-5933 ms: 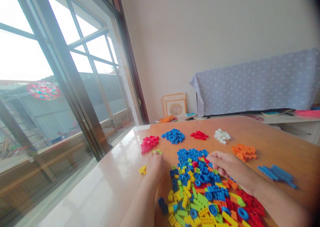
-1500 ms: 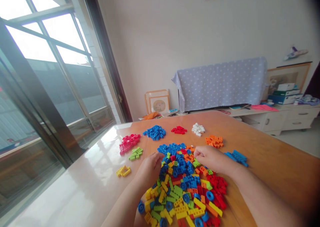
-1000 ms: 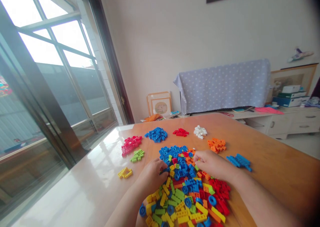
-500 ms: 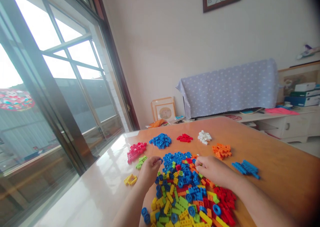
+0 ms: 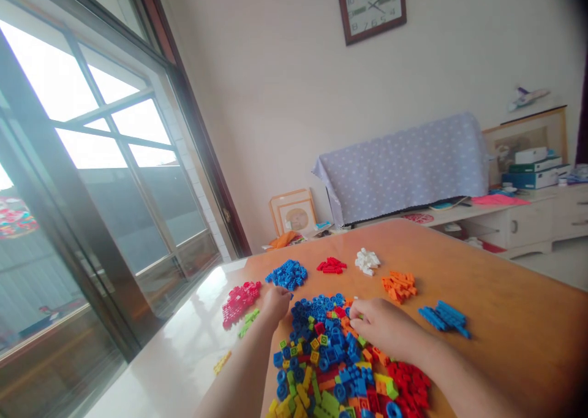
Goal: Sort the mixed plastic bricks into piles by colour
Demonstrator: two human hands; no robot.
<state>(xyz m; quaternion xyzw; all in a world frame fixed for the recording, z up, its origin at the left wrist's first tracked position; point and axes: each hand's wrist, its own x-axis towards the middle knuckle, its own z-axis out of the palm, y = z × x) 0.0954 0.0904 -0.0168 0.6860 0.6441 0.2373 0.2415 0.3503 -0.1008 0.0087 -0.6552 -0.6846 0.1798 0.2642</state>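
My left hand (image 5: 277,304) is closed in a pinch just in front of the small blue brick pile (image 5: 287,274). A bit of a blue toy brick (image 5: 291,295) shows at its fingertips. My right hand (image 5: 370,317) rests at the far right side of the large mixed pile of toy bricks (image 5: 331,369), fingers curled down among the pieces. What those fingers hold, if anything, is hidden. Left of my left hand lie a pink brick pile (image 5: 241,303) and some lime green bricks (image 5: 248,323); yellow bricks (image 5: 222,362) are partly covered by my forearm.
Across the table (image 5: 500,295) sit sorted piles: red bricks (image 5: 331,265), white bricks (image 5: 367,261), orange bricks (image 5: 399,286) and long blue bricks (image 5: 444,317). Behind stands a low white cabinet (image 5: 528,228) with a cloth-covered object (image 5: 399,170). Glass doors (image 5: 124,160) are at left.
My left hand has moved away from me, from the mixed pile's edge toward the small blue pile, with the blue brick at its fingertips. My right hand stays by the mixed pile. The view has shifted.
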